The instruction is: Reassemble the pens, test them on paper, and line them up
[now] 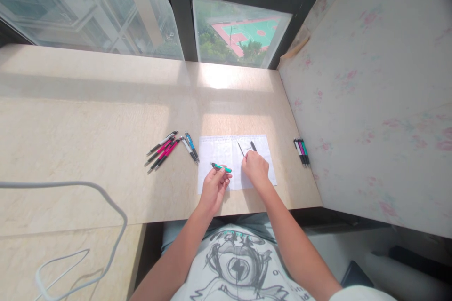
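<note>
Left hand point(213, 187) pinches a green pen point(221, 167) level over the paper point(219, 150), w/ fingers closed round it. Right hand point(254, 167) curls on a thin refill point(240, 149) and black piece point(253, 146), likely for easy reach.

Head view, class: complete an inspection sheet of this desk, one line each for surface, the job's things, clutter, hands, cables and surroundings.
Surface: pale marbled desk, sunlit by the window.
Job's things: white paper sheet; teal pen barrel; thin refill and black pen part on the sheet.
Clutter: pen pile left of sheet; three pens at right edge.
Hands: left hand holds the barrel; right hand rests on the sheet.
Cables: white cable looped at left.
Surroundings: window; floral wall.
</note>
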### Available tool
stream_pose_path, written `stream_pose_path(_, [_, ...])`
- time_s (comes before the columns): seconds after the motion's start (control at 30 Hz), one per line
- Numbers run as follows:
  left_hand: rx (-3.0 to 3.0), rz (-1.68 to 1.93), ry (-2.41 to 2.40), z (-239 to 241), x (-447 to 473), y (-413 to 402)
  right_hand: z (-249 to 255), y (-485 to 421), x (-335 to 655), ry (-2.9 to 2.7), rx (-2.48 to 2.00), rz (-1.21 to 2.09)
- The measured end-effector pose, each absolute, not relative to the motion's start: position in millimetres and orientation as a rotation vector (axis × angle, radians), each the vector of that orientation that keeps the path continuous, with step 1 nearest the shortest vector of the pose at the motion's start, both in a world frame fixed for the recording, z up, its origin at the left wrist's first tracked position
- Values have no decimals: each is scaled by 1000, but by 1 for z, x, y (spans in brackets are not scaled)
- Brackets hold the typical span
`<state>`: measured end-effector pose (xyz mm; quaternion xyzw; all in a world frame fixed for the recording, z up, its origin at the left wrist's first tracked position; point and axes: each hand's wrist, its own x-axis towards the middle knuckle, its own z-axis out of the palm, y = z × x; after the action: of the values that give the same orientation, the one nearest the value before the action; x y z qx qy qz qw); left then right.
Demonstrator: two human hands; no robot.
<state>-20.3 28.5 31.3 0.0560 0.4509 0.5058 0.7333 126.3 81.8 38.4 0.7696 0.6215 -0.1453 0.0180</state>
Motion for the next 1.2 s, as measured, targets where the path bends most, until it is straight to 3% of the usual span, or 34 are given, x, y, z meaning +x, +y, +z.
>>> stream_pose_path(0.23, [80, 1091, 1003, 20, -20, 27, 40, 80, 134, 1974, 2427, -539])
stream_pose_path(0.5, [23, 1137, 930, 25, -22, 32, 33, 55, 143, 2288, 2611, -1429])
stream_pose_path(0.87, [-3, 1187, 938, 32, -26, 44, 64, 29, 157, 2203, 2780, -1872])
stream_pose_path(1.2, [23, 1175, 959, 37, -21, 38, 77, 22, 148, 2582, 2707, -1607])
